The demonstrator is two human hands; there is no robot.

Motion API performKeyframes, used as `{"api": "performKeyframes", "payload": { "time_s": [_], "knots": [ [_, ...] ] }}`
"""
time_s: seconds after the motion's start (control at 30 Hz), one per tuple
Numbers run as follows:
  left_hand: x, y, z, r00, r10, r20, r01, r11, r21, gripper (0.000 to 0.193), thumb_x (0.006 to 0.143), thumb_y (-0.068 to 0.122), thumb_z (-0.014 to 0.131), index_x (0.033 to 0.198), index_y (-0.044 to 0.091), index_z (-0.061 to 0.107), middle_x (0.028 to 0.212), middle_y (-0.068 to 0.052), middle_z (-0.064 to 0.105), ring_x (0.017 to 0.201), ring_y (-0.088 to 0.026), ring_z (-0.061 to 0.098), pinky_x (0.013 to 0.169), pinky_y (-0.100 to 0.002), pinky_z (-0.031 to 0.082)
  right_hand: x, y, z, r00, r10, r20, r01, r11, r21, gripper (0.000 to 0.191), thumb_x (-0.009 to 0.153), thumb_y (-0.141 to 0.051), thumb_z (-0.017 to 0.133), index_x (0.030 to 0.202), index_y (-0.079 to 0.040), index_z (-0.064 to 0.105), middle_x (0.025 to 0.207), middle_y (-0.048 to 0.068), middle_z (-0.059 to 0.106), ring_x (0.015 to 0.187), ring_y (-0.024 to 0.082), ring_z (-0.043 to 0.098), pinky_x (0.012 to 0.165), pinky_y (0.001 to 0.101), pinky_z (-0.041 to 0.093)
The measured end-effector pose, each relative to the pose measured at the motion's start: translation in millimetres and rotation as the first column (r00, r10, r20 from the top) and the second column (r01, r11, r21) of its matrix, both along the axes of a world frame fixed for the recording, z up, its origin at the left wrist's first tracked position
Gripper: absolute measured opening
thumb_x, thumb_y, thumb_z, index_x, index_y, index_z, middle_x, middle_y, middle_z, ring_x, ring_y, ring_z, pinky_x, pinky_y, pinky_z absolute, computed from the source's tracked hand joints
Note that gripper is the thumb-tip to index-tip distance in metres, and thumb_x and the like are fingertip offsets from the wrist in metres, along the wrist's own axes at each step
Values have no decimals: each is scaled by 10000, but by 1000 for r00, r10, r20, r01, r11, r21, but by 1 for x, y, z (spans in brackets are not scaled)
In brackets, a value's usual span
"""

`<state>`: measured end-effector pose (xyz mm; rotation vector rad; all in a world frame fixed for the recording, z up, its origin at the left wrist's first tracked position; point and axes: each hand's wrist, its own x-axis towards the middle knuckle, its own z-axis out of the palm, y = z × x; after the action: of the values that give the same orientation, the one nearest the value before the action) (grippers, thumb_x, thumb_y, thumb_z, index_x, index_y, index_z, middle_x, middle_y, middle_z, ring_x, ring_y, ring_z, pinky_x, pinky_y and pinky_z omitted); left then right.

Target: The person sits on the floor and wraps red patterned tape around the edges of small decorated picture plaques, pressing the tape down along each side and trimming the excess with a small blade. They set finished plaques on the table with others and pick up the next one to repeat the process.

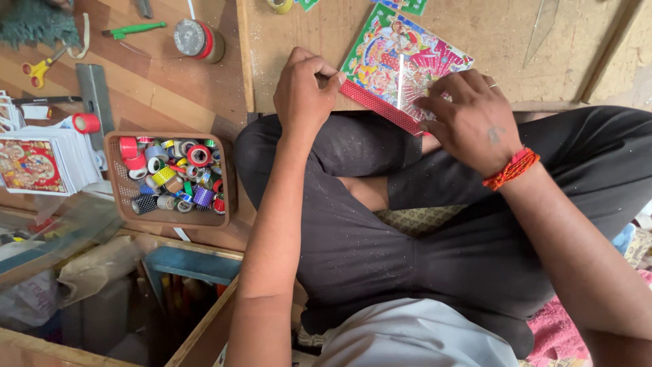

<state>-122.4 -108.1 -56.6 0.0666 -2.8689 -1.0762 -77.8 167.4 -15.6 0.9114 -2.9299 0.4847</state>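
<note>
A colourful printed picture point(387, 51) lies on a low wooden board point(475, 34) in front of my crossed legs. A strip of red dotted tape point(377, 105) runs along the picture's near edge. My left hand point(305, 92) pinches the tape's left end at the picture's corner, fingers closed. My right hand point(468, 119), with a ring and a red-orange thread band at the wrist, presses on the picture's right part, fingertips on a shiny strip point(407, 85).
A brown basket point(227, 177) holds several small rolls of coloured tape at left. A stack of printed pictures point(41, 160) lies further left, with a red tape roll point(86, 123), yellow scissors point(37, 70), a green tool point(134, 29) and a round tin point(197, 39).
</note>
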Motion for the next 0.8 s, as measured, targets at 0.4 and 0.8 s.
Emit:
{"api": "performKeyframes", "payload": {
  "time_s": [0.4,0.8],
  "knots": [
    [37,40,-9,967,-16,-253,-31,983,-182,912,777,447,889,1502,132,432,1526,-163,383,1385,-388,445,1092,-550,418,-11,2,6,989,20,148,-17,1000,-22,406,766,-168,803,1168,-219,791,1408,65,598,1254,316,561,996,433,518],
    [53,66,-14,978,-58,-199,15,978,-208,1037,823,499,830,1629,192,254,1689,-185,175,1541,-443,250,1244,-673,204,-8,6,1,988,6,153,2,999,-50,433,760,-125,773,1180,-226,791,1430,64,594,1256,314,557,978,413,539]
  ]
}}
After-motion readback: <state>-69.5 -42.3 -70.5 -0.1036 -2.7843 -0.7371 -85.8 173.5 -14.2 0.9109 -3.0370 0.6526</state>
